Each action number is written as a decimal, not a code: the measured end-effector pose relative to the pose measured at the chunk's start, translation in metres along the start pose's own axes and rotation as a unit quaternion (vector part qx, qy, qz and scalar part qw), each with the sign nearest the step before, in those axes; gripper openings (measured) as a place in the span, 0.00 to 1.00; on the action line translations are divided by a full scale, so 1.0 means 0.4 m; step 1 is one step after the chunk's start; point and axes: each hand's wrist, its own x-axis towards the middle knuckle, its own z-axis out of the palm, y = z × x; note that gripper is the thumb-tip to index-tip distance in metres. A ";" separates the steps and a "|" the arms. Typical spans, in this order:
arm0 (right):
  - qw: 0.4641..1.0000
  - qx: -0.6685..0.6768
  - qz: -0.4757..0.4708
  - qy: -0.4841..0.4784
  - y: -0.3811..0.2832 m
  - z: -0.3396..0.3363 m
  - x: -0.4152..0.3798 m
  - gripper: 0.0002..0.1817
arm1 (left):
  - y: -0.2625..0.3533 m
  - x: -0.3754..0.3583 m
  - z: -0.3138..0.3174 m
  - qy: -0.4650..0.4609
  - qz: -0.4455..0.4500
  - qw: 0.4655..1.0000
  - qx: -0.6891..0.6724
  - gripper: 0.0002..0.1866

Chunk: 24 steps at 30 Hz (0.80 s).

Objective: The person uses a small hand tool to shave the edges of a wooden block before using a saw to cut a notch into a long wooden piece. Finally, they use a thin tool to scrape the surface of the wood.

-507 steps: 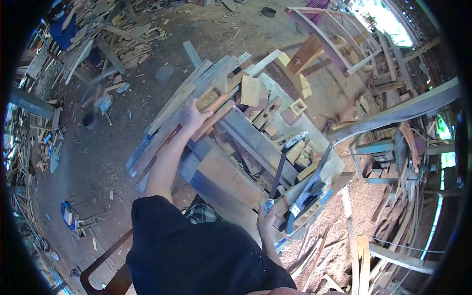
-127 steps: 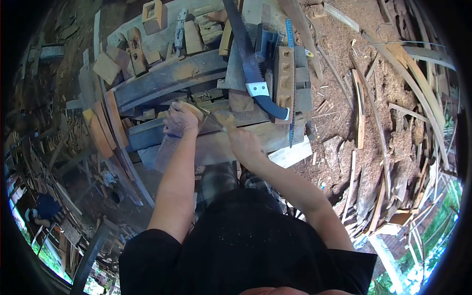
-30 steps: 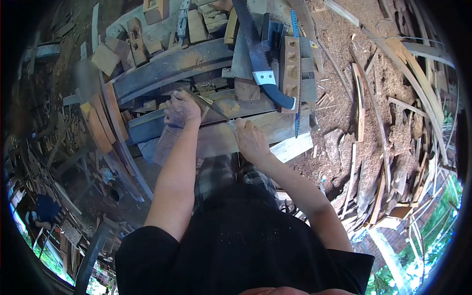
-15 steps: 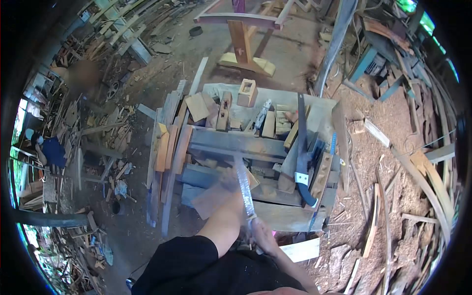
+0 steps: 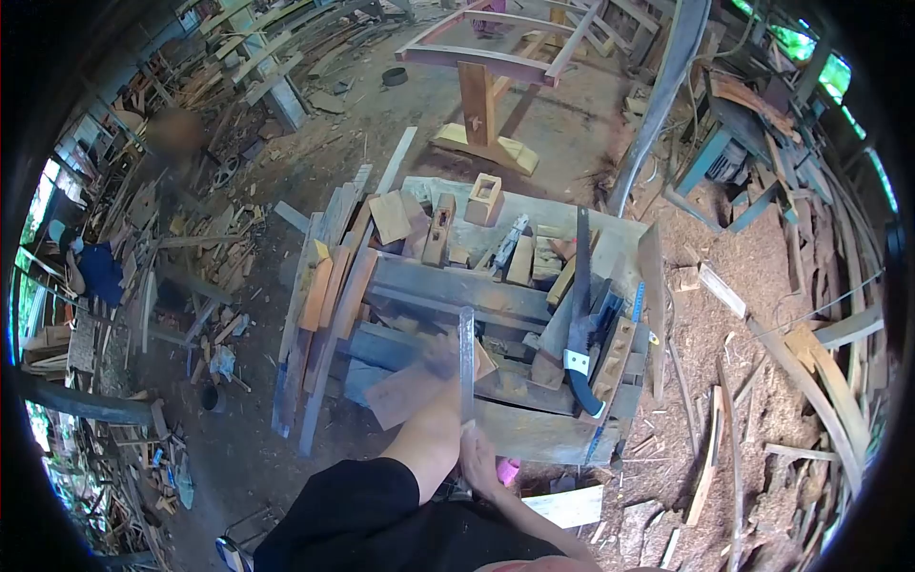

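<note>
My right hand (image 5: 478, 458), close to my body, is closed round the handle end of a saw (image 5: 467, 367) with a narrow, shiny blade. The blade points away from me and overlaps the right end of a short wooden board (image 5: 400, 389). My left hand (image 5: 439, 354) lies over that board, its fingers smeared by blur. My left forearm passes just beside the blade. Board and hands are over a low workbench (image 5: 534, 434) of rough planks.
A black-handled saw (image 5: 578, 324) lies on the bench's right side. Wooden planes (image 5: 438, 229), a hollow block (image 5: 484, 200) and offcuts stand along the back. Long strips (image 5: 329, 286) lean at the left. A wooden frame (image 5: 477, 105) stands beyond; wood shavings (image 5: 705, 343) cover the right floor.
My right hand and the saw have shifted slightly left, and the blade now points straighter ahead. My left hand stays over the board. The whole view has shifted a little.
</note>
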 end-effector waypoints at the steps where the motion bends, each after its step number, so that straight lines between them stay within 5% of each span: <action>1: 0.999 -0.017 -0.016 0.023 0.013 0.004 0.021 0.22 | -0.001 -0.001 -0.012 -0.010 -0.002 1.000 -0.005 0.20; 3: 0.999 -0.037 -0.001 0.038 0.012 -0.005 0.053 0.21 | 0.000 0.001 -0.029 -0.011 -0.008 1.000 -0.006 0.20; 5: 0.991 -0.018 0.115 0.065 0.005 -0.039 0.063 0.20 | 0.002 -0.009 -0.037 0.009 -0.011 1.000 -0.021 0.21; 9: 0.963 -0.241 0.042 0.118 0.077 -0.151 0.062 0.19 | -0.019 -0.011 -0.009 0.039 0.006 0.998 -0.039 0.23; 13: 0.939 -0.317 0.072 0.108 0.120 -0.243 0.054 0.18 | -0.009 -0.026 -0.043 0.039 0.031 0.999 -0.015 0.22; 15: 0.901 -0.412 -0.053 0.128 0.155 -0.267 0.048 0.17 | -0.004 -0.027 -0.050 0.007 0.016 0.999 -0.029 0.21; 16: 0.883 -0.456 0.061 0.092 0.126 -0.268 0.043 0.17 | -0.007 -0.027 -0.042 0.019 0.019 0.999 -0.036 0.21; 21: 0.852 -0.520 -0.003 0.063 0.137 -0.287 0.074 0.14 | -0.010 -0.097 -0.019 0.190 0.073 0.979 -0.025 0.22; 24: 0.808 -0.586 0.050 0.034 0.074 -0.255 0.107 0.11 | -0.007 -0.089 -0.012 0.150 0.043 0.987 -0.046 0.23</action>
